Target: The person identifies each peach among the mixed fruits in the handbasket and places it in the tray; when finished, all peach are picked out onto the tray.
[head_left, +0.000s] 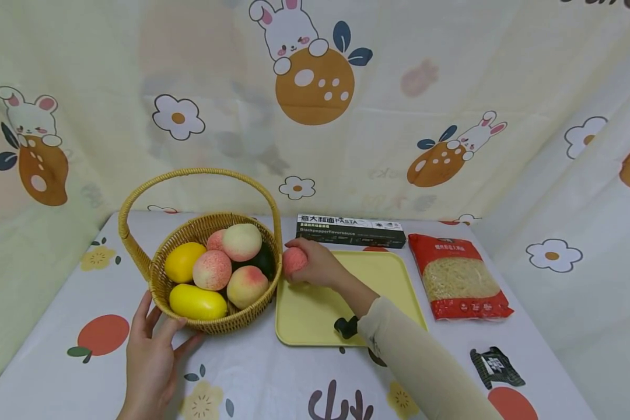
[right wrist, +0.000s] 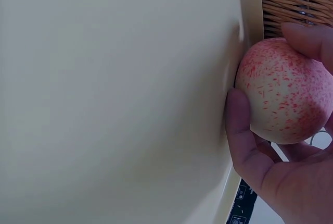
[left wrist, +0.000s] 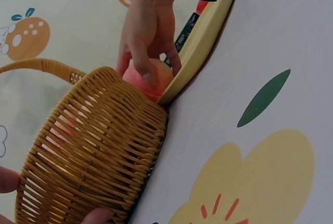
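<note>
A wicker basket (head_left: 215, 328) with a tall arched handle stands on the left. It holds several peaches (head_left: 212, 270), a yellow lemon (head_left: 185, 262), a longer yellow fruit (head_left: 198, 302) and something dark green (head_left: 262, 261), partly hidden. My left hand (head_left: 154, 350) rests its spread fingers against the basket's near left side; two fingertips (left wrist: 99, 215) touch the weave in the left wrist view. Just right of the basket, my right hand (head_left: 315, 263) grips a reddish speckled peach (right wrist: 286, 91) between thumb and fingers, at the left edge of the yellow tray (head_left: 315, 315).
Behind the tray lies a black pasta box (head_left: 352, 233). A red bag of noodles (head_left: 459, 277) is to its right, with a small black packet (head_left: 497, 367) nearer the front. Something dark (head_left: 346, 328) shows by the right sleeve. A patterned curtain (head_left: 346, 157) closes off the back.
</note>
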`<state>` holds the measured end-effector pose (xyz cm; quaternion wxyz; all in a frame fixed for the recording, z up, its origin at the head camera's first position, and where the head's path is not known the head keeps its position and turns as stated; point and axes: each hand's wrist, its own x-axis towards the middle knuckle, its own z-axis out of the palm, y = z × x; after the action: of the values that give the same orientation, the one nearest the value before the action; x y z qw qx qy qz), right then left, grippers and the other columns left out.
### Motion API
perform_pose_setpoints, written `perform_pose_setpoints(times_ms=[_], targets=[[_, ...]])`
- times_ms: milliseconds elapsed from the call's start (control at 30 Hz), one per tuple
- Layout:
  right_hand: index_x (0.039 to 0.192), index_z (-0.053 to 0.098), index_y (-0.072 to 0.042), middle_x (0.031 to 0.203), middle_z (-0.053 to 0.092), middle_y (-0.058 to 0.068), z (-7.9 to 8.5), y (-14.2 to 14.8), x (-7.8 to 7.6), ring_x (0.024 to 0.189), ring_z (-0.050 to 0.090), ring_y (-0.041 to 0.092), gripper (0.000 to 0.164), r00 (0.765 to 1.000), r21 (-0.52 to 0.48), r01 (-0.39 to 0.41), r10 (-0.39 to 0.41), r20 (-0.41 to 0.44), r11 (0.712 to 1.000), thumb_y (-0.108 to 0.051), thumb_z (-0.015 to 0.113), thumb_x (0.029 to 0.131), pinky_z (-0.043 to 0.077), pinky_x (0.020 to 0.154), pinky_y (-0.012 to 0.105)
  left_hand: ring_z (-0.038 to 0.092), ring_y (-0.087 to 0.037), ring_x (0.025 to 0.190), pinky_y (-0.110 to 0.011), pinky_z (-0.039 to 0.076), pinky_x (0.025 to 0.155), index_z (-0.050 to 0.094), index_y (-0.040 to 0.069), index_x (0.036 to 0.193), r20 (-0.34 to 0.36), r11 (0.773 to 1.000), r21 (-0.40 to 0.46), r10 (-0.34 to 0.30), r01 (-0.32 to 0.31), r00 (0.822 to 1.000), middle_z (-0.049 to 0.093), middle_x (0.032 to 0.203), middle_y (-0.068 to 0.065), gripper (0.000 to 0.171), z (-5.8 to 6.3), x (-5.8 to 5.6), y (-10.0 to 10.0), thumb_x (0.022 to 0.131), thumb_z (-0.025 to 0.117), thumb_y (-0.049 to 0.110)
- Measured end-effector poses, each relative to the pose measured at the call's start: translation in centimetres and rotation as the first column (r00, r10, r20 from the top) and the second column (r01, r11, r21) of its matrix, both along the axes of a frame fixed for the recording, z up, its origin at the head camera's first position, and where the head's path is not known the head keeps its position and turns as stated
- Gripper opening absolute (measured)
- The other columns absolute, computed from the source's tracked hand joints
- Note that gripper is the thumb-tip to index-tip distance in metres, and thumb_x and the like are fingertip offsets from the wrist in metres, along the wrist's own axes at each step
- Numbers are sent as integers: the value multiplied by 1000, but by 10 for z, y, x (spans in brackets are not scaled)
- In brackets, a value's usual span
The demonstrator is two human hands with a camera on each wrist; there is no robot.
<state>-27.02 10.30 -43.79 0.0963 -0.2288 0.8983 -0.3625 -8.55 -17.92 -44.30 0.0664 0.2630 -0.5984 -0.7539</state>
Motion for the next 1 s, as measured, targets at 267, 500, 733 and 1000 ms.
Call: perform_pose_setpoints(times_ms=[267,500,733,1000], targets=[[147,59,-13,136,67,11,2,4,4,115,65,26,78,1000,-11,11,-10,19,1000,-17,88,75,60,97,40,35,-35,152,-48,62,92,7,48,168,6,1000,3,4,-5,1000,6,179,-3,87,0,-1,1,104,53,10],[151,56,-12,140,64,13,6,11,7,115,66,29,81,997,-71,23,-17,80,997,-15,87,76,62,84,34,35,-36,152,-49,63,91,6,46,168,6,1000,-2,7,-7,1000,6,179,-3,87,0,-1,1,104,54,10],[153,54,-12,147,60,14,7,21,10,124,64,35,79,992,-111,47,-33,124,993,-14,86,80,64,84,38,33,-35,154,-49,62,91,4,46,169,7,1000,-2,-1,1,1000,4,180,-2,87,0,-1,1,105,51,10],[156,50,-17,154,54,19,10,39,18,133,59,41,83,991,-102,83,-71,110,991,-17,87,82,62,96,47,35,-35,152,-49,63,91,7,47,168,2,1000,7,5,-5,1000,6,179,-3,87,1,-1,1,105,51,9]])
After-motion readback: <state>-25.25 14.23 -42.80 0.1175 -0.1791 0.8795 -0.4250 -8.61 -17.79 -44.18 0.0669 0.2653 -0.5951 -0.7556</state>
